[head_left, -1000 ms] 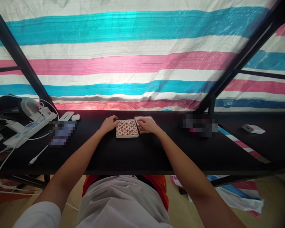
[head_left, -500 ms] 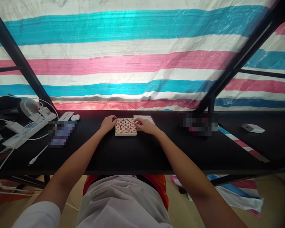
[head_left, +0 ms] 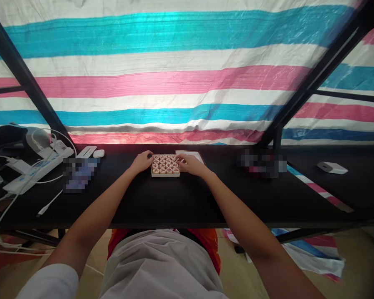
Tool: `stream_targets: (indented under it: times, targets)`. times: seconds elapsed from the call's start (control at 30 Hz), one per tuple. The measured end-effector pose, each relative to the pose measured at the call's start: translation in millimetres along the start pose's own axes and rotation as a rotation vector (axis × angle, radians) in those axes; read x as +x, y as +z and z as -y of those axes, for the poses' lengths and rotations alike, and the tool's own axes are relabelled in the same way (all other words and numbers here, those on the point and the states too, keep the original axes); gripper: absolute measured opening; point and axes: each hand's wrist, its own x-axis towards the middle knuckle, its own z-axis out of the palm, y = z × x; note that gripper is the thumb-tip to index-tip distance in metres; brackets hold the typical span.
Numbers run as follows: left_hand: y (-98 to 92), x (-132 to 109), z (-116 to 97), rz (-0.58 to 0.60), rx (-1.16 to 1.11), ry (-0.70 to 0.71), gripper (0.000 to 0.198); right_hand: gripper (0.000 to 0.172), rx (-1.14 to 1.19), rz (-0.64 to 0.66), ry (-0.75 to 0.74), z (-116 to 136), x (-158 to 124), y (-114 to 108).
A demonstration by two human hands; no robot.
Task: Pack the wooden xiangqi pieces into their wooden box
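Observation:
An open box [head_left: 166, 175] of round Chinese chess pieces [head_left: 165, 164] lies flat on the black desk, its pieces in neat rows with red characters facing up. My left hand [head_left: 142, 161] is at the box's left side, thumb and fingers closed on its upper left corner. At the opposite corner, my right hand [head_left: 190, 163] has curled fingers on the box's right edge, against the end pieces. Behind that hand lies a pale box lid [head_left: 195, 156] with a brown rim, partly covered by it.
On the left are a white power strip [head_left: 39, 169] with cables, a blurred phone [head_left: 81, 175], a white earbud case [head_left: 99, 153] and a cable plug [head_left: 43, 210]. A blurred object [head_left: 262, 163] and a white charger [head_left: 332, 167] lie right. Striped sheeting [head_left: 174, 83] hangs behind.
The box sits very slightly farther back and to the right. Both hands keep nearly the same place at its sides, and the lid has not visibly moved.

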Motion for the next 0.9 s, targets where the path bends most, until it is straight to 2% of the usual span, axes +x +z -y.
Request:
stream_targets:
  times: [0.3,0.53,0.7,0.9]
  targets:
    - [3.7,-3.9,-6.6,0.022,-0.063,0.042,0.037,0.024,-0.057,-0.037,0.064,0.1,-1.3,-4.4]
    - [5.2,-6.3,-10.4,0.029,0.020,0.055,0.035,0.023,-0.062,-0.035,0.079,0.4,-1.8,-5.2]
    - [2.2,-10.3,-17.0,0.043,0.131,0.050,0.035,0.021,-0.051,-0.059,0.028,1.6,-1.7,-3.4]
    - [-2.2,-13.8,-20.6,0.005,0.256,0.064,0.032,0.020,-0.022,-0.038,0.001,6.7,-3.8,-4.6]
